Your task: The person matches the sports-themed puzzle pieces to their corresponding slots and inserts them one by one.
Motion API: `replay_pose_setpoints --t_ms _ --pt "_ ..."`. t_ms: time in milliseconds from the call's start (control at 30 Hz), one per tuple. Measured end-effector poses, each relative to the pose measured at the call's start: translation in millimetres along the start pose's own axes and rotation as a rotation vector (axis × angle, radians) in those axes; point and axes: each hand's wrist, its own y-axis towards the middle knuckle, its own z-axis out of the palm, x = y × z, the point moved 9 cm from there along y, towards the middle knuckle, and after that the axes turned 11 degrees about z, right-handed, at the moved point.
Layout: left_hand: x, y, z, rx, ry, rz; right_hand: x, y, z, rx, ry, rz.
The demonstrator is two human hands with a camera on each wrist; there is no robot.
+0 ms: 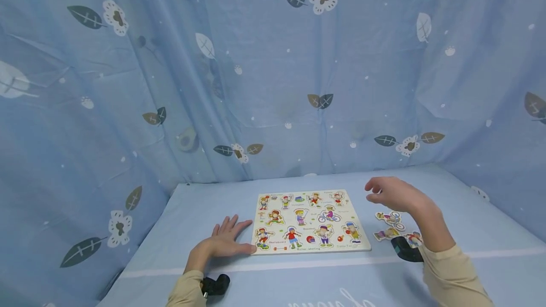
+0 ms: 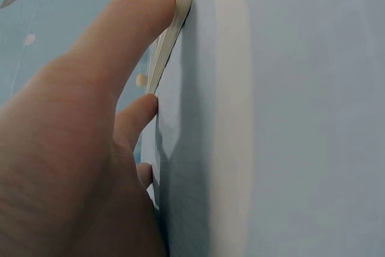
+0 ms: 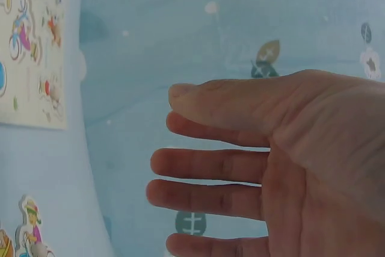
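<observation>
Blue leaf-print curtains hang all around the pale blue table (image 1: pixel 298 278), and the puzzle board (image 1: pixel 308 221) lies flat in the middle of it, near me. My left hand (image 1: pixel 226 240) rests flat on the table with fingers straight and spread, thumb tip touching the board's near-left corner. My right hand (image 1: pixel 394 194) hovers empty off the board's far-right corner, fingers relaxed and apart, above three loose pieces (image 1: pixel 394 226) lying just right of the board.

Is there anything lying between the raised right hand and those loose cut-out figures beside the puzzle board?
Nothing visible does. The right hand hovers open and empty above the loose figures, which lie on the blue cloth right of the puzzle board.
</observation>
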Motion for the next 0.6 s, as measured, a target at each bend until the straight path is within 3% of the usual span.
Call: replay_pose_setpoints --t_ms 400,600 --pt "-0.4 0.8 -0.8 -0.001 -0.005 -0.002 -46 13 0 0.037 0.048 0.109" --pt "-1.2 0.6 -0.8 -0.003 -0.009 0.006 -52 19 4 0.015 0.081 0.074"
